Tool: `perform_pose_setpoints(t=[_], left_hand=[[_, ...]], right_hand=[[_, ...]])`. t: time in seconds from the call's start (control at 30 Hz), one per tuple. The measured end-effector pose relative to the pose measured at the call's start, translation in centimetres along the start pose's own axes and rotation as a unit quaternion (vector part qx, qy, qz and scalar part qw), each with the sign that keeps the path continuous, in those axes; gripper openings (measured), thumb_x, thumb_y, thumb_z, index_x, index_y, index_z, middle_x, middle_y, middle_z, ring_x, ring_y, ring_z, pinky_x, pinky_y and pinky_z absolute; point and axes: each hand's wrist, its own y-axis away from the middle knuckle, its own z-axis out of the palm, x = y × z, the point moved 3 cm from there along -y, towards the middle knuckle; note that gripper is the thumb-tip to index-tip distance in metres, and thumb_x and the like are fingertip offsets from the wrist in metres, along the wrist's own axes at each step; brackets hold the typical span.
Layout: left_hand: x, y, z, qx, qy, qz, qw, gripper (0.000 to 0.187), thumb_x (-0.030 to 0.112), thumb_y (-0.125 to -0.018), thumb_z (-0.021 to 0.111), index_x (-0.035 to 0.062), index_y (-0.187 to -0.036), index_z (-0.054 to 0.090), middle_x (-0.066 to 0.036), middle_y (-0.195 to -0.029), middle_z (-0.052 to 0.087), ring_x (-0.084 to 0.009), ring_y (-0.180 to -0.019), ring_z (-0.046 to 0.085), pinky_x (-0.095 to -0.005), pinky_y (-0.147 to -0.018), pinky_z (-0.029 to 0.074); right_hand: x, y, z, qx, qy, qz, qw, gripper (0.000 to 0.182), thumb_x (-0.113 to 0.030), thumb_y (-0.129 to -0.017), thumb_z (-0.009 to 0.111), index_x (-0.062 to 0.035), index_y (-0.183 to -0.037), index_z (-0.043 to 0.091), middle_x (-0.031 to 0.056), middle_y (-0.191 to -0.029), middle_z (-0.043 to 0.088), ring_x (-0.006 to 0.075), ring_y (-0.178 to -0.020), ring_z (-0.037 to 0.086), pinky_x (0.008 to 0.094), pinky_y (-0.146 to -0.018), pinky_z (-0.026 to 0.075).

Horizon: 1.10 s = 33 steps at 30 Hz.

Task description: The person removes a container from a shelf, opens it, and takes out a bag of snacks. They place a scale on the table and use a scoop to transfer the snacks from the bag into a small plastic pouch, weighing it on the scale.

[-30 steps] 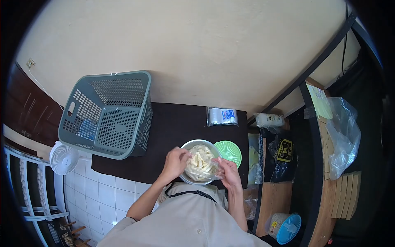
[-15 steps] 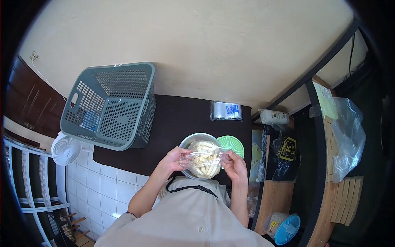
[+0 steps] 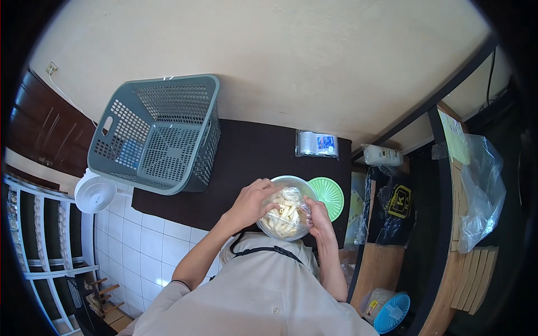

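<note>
A metal bowl (image 3: 291,182) of pale cut strips sits on the dark table (image 3: 246,157) just in front of me. Both my hands hold a clear plastic bag (image 3: 288,210) filled with the same strips over the bowl. My left hand (image 3: 253,203) grips the bag's left side and top. My right hand (image 3: 319,219) pinches its right edge. A green plastic lid (image 3: 330,196) lies flat to the right of the bowl, touching it.
A grey perforated laundry basket (image 3: 159,134) stands on the table's left part. A packet of clear bags (image 3: 317,144) lies at the table's far edge. A white fan (image 3: 95,194) sits lower left. Black and clear bags (image 3: 392,201) hang at the right.
The bag had been lifted and stretched open between both hands; now it is lower over the bowl, with my left hand closed over its top. The view shifted slightly.
</note>
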Motion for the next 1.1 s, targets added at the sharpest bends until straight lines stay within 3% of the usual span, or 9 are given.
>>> perform_pose_setpoints(t=[0.1,0.33,0.4,0.53,0.6,0.7,0.8,0.93,1.1], left_hand=[[-2.3,0.1,2.1,-0.067,-0.053,0.032,0.996,0.026,0.007,-0.087,0.072,-0.0017,-0.111,0.070,-0.012,-0.081,0.066,-0.0250,-0.073,0.065,-0.0358,-0.073,0.053],[-9.4,2.5,7.6,-0.001,0.374,-0.438,0.818,0.020,0.008,-0.101,0.054,-0.0047,-0.092,0.067,-0.006,-0.074,0.063,-0.0100,-0.054,0.051,-0.0269,-0.050,0.042],[-10.3,3.8,8.6,0.026,0.464,-0.501,0.730,0.020,0.006,-0.101,0.051,-0.0058,-0.093,0.065,-0.004,-0.072,0.060,-0.0075,-0.052,0.047,-0.0254,-0.047,0.039],[-9.5,4.6,8.2,0.049,0.510,-0.522,0.682,0.018,0.011,-0.100,0.054,-0.0050,-0.097,0.061,-0.005,-0.073,0.059,-0.0092,-0.056,0.048,-0.0262,-0.052,0.041],[-7.9,4.4,7.7,0.034,0.496,-0.519,0.696,0.019,0.013,-0.099,0.057,-0.0054,-0.103,0.058,-0.006,-0.076,0.060,-0.0110,-0.061,0.054,-0.0279,-0.056,0.045],[-4.2,4.1,5.2,0.038,0.125,-0.367,0.921,0.052,0.027,-0.095,0.067,-0.0046,-0.125,0.039,-0.018,-0.092,0.063,-0.0353,-0.089,0.068,-0.0448,-0.080,0.054],[-1.3,5.8,3.7,0.051,0.010,-0.370,0.927,0.057,0.031,-0.094,0.069,-0.0067,-0.125,0.039,-0.024,-0.099,0.064,-0.0396,-0.095,0.068,-0.0465,-0.082,0.054],[-1.4,7.0,3.6,-0.097,0.142,-0.504,0.847,0.047,0.025,-0.094,0.069,-0.0136,-0.112,0.049,-0.030,-0.105,0.066,-0.0373,-0.090,0.072,-0.0422,-0.075,0.060],[-3.1,8.9,6.3,0.047,0.485,-0.574,0.659,0.020,0.005,-0.096,0.059,-0.0129,-0.104,0.057,-0.027,-0.108,0.066,-0.0369,-0.092,0.072,-0.0444,-0.086,0.062]], right_hand=[[-0.7,-0.9,-0.1,-0.053,0.047,0.012,0.997,0.030,-0.026,-0.101,0.059,0.0036,-0.103,0.063,0.0091,-0.085,0.068,0.0149,-0.067,0.067,0.0294,-0.056,0.054],[-3.1,2.6,0.8,0.036,0.184,-0.170,0.968,0.033,-0.024,-0.088,0.080,-0.0069,-0.111,0.063,0.0053,-0.080,0.067,0.0145,-0.066,0.063,0.0278,-0.061,0.050],[-3.5,4.8,0.5,0.167,0.433,-0.359,0.810,0.044,-0.025,-0.078,0.085,-0.0055,-0.112,0.063,0.0059,-0.078,0.067,0.0178,-0.064,0.062,0.0313,-0.062,0.051],[-4.3,8.1,0.7,0.173,0.519,-0.235,0.803,0.043,-0.020,-0.076,0.084,-0.0036,-0.108,0.061,0.0104,-0.068,0.067,0.0237,-0.062,0.069,0.0384,-0.062,0.054],[-4.3,8.3,0.6,0.143,0.469,-0.140,0.860,0.039,-0.020,-0.079,0.082,-0.0012,-0.105,0.060,0.0119,-0.064,0.068,0.0226,-0.059,0.072,0.0366,-0.057,0.055],[-4.1,9.4,0.9,0.149,0.456,-0.118,0.870,0.033,-0.014,-0.082,0.079,0.0018,-0.102,0.058,0.0138,-0.063,0.069,0.0211,-0.054,0.071,0.0332,-0.050,0.056],[-2.8,9.6,0.4,0.128,0.392,-0.117,0.903,0.026,-0.007,-0.085,0.076,0.0041,-0.100,0.057,0.0164,-0.066,0.070,0.0193,-0.056,0.072,0.0311,-0.049,0.057],[0.5,7.6,-0.8,0.105,0.211,-0.105,0.966,0.017,0.002,-0.089,0.068,0.0044,-0.099,0.055,0.0182,-0.075,0.071,0.0234,-0.060,0.072,0.0325,-0.051,0.061],[3.3,6.5,-1.7,0.125,-0.050,-0.067,0.989,0.011,0.008,-0.089,0.060,0.0044,-0.099,0.056,0.0175,-0.096,0.067,0.0251,-0.091,0.071,0.0400,-0.079,0.065]])
